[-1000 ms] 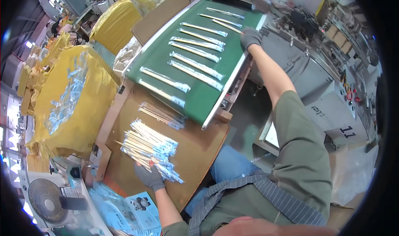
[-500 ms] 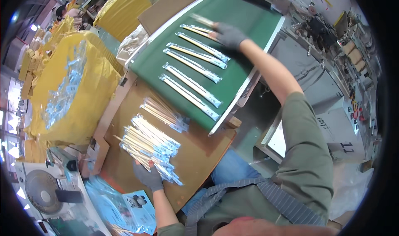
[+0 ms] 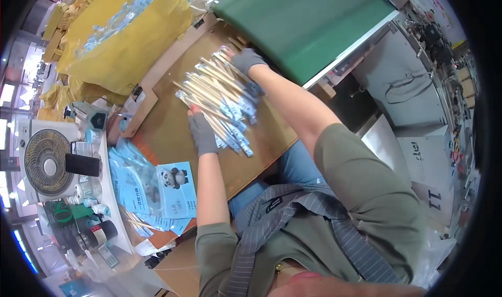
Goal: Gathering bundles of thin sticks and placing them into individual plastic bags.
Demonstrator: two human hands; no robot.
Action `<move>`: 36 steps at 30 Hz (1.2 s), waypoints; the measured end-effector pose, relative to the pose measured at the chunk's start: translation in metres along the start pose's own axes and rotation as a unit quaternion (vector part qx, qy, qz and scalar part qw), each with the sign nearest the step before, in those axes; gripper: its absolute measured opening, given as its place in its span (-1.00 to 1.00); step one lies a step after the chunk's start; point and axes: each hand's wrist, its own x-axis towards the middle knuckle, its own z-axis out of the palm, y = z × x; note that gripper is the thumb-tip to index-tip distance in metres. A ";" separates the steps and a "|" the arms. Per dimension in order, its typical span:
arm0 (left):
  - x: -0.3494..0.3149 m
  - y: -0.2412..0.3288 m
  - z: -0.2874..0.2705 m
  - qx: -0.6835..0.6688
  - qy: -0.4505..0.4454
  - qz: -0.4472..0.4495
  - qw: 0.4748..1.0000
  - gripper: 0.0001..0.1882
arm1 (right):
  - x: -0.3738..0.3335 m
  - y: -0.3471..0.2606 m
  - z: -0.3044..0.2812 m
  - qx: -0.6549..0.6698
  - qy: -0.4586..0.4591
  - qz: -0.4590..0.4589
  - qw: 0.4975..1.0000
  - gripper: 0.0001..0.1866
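A loose pile of wrapped chopsticks (image 3: 217,90), pale sticks in clear sleeves with blue ends, lies on the brown tabletop (image 3: 264,143). My left hand (image 3: 202,132), in a grey fingerless glove, is at the pile's near left side. Its thumb rests against the sticks, and the other fingers are partly hidden beneath them. Gloved the same way, my right hand (image 3: 248,61) closes on chopsticks at the far right side of the pile. Several stick ends point out past its fingers, next to the green conveyor belt (image 3: 303,25).
Blue panda-printed packages (image 3: 175,187) lie at the left of the table. Beyond them stand a fan (image 3: 49,166) and a dark phone (image 3: 82,164). A yellow sack (image 3: 130,51) with blue wrappers is at the far left. A metal cabinet (image 3: 402,82) stands at right.
My right hand has come from over the belt to the pile. The row of wrapped chopsticks no longer shows on the belt. My left hand stays at the pile; the view has shifted.
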 end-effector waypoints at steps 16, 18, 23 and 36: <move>-0.025 0.106 -0.013 -0.146 -0.131 0.213 0.957 -0.40 | -0.110 -0.097 0.030 0.504 -0.233 -0.262 0.789 -0.34; -0.037 0.126 -0.023 -0.059 -0.169 0.295 0.939 -0.27 | -0.127 -0.104 0.012 0.465 -0.198 -0.367 0.781 -0.12; -0.056 0.106 -0.035 -0.072 -0.215 0.189 0.955 -0.08 | -0.121 -0.061 0.006 0.356 -0.253 -0.397 0.808 0.10; -0.178 0.017 -0.031 -0.302 -0.267 -0.255 0.879 -0.48 | -0.214 -0.028 0.016 0.390 -0.504 -0.132 0.760 -0.60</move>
